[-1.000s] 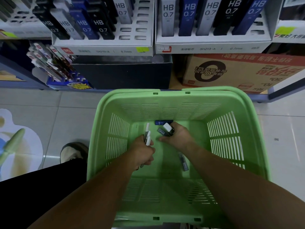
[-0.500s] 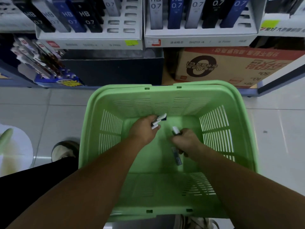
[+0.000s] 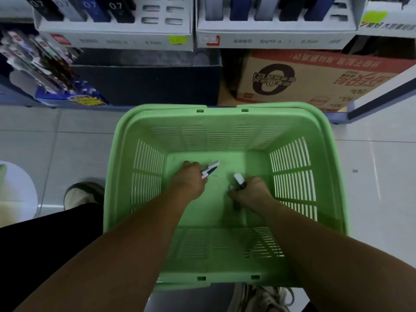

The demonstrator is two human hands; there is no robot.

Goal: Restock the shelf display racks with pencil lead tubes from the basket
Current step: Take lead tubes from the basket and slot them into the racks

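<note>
Both of my hands are down inside the green plastic basket [image 3: 227,119] on the floor. My left hand [image 3: 189,179] grips a small bunch of pencil lead tubes [image 3: 210,168], their white and dark ends sticking out to the right. My right hand [image 3: 249,192] is curled round other tubes [image 3: 239,180], one white-capped end pointing up and left, a dark end showing below the fist. Two white display racks [image 3: 114,33] [image 3: 276,32] with upright HB 0.7 tubes stand on the shelf above.
A brown cardboard box [image 3: 315,77] and a dark bin [image 3: 146,84] sit under the shelf behind the basket. A blue rack of carded pens [image 3: 45,70] leans at the left. My shoes [image 3: 82,194] [image 3: 263,297] rest on the tiled floor beside the basket.
My left hand swung its tubes from upright to pointing right and moved up the basket floor. My right hand shifted right and closed over the tube lying there. The camera tilted down.
</note>
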